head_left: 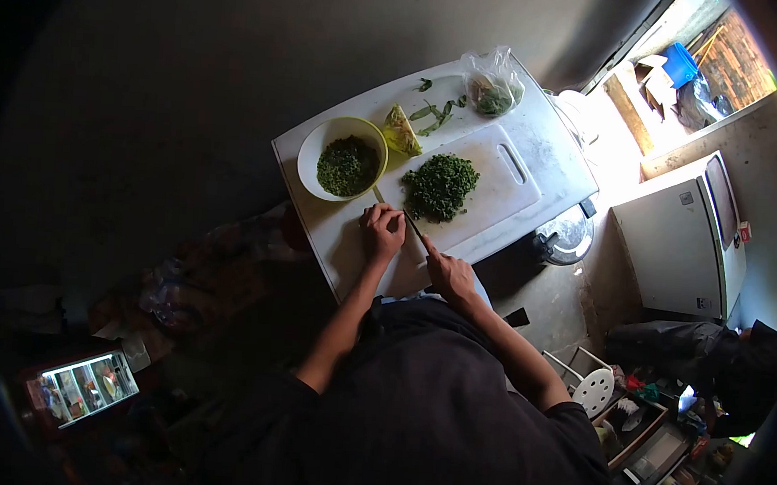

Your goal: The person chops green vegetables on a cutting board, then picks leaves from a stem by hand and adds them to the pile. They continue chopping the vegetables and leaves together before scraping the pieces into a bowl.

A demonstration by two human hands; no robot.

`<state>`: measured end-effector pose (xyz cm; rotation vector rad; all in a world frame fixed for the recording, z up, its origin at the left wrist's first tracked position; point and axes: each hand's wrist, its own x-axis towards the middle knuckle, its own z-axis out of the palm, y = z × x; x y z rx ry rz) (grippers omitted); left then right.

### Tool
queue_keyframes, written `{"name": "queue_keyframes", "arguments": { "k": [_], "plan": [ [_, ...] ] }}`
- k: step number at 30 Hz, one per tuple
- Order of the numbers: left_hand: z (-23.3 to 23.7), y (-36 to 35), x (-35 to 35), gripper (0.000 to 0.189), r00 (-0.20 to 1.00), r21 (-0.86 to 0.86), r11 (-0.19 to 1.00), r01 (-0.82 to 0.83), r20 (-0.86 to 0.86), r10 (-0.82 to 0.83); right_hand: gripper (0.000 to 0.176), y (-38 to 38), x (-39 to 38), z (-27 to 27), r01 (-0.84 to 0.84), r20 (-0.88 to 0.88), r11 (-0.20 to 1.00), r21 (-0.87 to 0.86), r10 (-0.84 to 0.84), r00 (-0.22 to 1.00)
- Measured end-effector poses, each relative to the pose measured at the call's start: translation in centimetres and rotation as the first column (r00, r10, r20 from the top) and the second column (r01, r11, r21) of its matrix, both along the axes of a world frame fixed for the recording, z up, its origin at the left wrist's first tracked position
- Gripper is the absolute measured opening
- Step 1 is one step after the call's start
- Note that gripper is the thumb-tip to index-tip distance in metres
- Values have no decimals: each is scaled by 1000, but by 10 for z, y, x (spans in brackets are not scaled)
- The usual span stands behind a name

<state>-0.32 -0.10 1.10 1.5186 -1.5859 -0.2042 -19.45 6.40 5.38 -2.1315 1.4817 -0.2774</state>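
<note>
My right hand (450, 275) is wrapped round the handle of a knife (415, 227), whose dark blade points toward my left hand. My left hand (382, 232) has its fingers curled together beside the blade tip, at the near left part of the white cutting board (488, 217). Whatever those fingers pinch is too small to make out. A thin pale green strip (378, 194) shows just beyond them. Finely chopped greens (441, 187) lie heaped on the board. To the left stands a bowl (307, 170) containing more chopped greens (349, 166).
A yellow-green packet (401, 131) stands beside the bowl. Loose green pieces (435, 115) and a clear plastic bag (493, 85) with greens lie at the table's far side. Right of the table (336, 240) are a lidded pot (569, 236), a white fridge (677, 240) and a stool (593, 392).
</note>
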Motion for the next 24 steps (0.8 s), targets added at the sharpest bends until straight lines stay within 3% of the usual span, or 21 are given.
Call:
{"name": "queue_keyframes", "arguments": {
  "k": [15,20,24],
  "plan": [
    [-2,1,0,11,1000,64,998,-22,18,21,66,-7,-2,-11,-25,-77,1000,-9,24,997],
    [-8,0,2,11,1000,22,1000,-7,12,7,62,-12,6,2,38,-99,998,58,-32,995],
    [-14,-1,1,10,998,38,998,-41,-36,42,58,-7,1,1,7,-84,1000,18,-6,996]
  ]
}}
